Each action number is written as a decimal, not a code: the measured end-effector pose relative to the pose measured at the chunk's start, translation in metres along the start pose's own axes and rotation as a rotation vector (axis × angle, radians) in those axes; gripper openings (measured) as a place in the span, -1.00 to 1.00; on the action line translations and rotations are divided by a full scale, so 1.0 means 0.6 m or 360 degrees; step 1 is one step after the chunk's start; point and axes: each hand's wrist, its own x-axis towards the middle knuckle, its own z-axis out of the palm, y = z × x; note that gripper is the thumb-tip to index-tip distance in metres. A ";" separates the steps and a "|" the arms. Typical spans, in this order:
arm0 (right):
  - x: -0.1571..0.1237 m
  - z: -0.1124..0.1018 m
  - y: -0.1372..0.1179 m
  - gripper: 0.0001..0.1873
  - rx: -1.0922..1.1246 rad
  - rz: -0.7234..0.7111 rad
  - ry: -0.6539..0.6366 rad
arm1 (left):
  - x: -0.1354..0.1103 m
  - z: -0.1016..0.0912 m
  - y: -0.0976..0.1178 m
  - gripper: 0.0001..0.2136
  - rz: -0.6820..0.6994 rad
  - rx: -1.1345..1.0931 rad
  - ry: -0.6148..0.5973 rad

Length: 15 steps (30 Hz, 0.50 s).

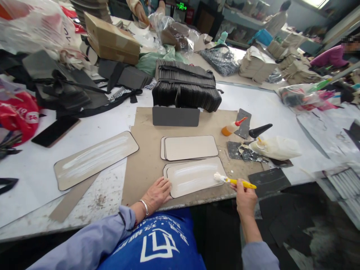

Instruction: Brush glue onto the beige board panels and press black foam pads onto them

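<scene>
My right hand (246,198) is closed round the yellow handle of a brush (239,183). White paste coats the bristles, which touch the right end of a beige rounded panel (197,178). Streaks of white glue run along that panel, the top one of a small stack. My left hand (157,194) lies flat, its fingertips at the panel's left edge. Just beyond is a second stack of plain beige panels (191,147). To the left, another beige panel (97,160) with white streaks lies at a slant.
A strapped bundle of black panels (185,86) stands behind a grey panel (176,116). On the right are an orange-liquid bottle (229,129), a black tool (260,130) and a white glue bottle (277,147). A phone (56,131) lies left. Other people work farther back.
</scene>
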 end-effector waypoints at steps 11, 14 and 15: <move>-0.160 0.066 -0.046 -0.78 -0.0588 -0.1274 -0.0372 | 0.010 0.011 0.035 -0.69 -0.1412 -0.0975 0.0288; -0.222 0.095 -0.058 -0.75 -0.0330 -0.1437 -0.0566 | 0.024 0.002 0.031 -0.75 -0.1680 -0.1170 0.0360; -0.238 0.102 -0.063 -0.72 -0.0251 -0.1463 -0.0632 | 0.027 -0.002 0.029 -0.78 -0.1723 -0.1215 0.0373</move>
